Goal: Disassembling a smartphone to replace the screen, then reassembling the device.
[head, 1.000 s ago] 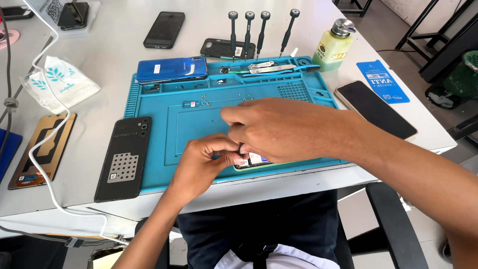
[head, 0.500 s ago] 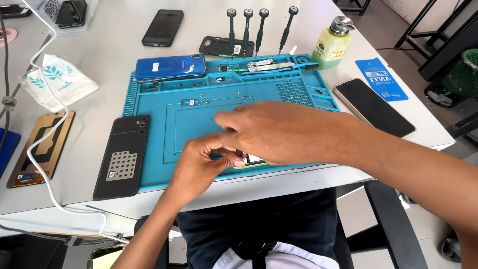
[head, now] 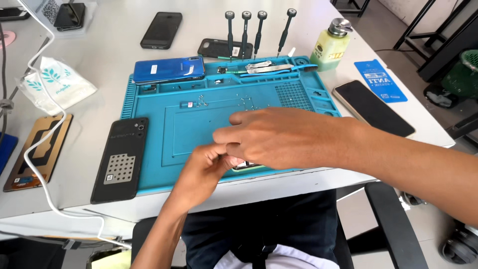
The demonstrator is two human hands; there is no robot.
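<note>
My left hand (head: pixel 201 169) and my right hand (head: pixel 284 137) meet over the front edge of a blue repair mat (head: pixel 199 124). A small phone (head: pixel 247 167) with a pale green rim lies under them, mostly hidden. The left hand's fingers curl shut at the phone's left end. The right hand lies across the phone from the right, fingers stretched left and touching the left fingertips. What sits between the fingertips is hidden. Several tiny screws (head: pixel 199 102) lie on the mat behind the hands.
A black back cover (head: pixel 121 159) lies left of the mat, a blue phone (head: pixel 169 69) on its far left corner, tweezers (head: pixel 264 67) along its back. Behind stand several screwdrivers (head: pixel 254 30) and a pump bottle (head: pixel 331 45). A dark phone (head: pixel 373 107) lies right, a white cable (head: pixel 35 129) left.
Both hands stay together over the phone at the mat's front edge. The right hand's fingers have shifted slightly. Nothing else on the table has moved.
</note>
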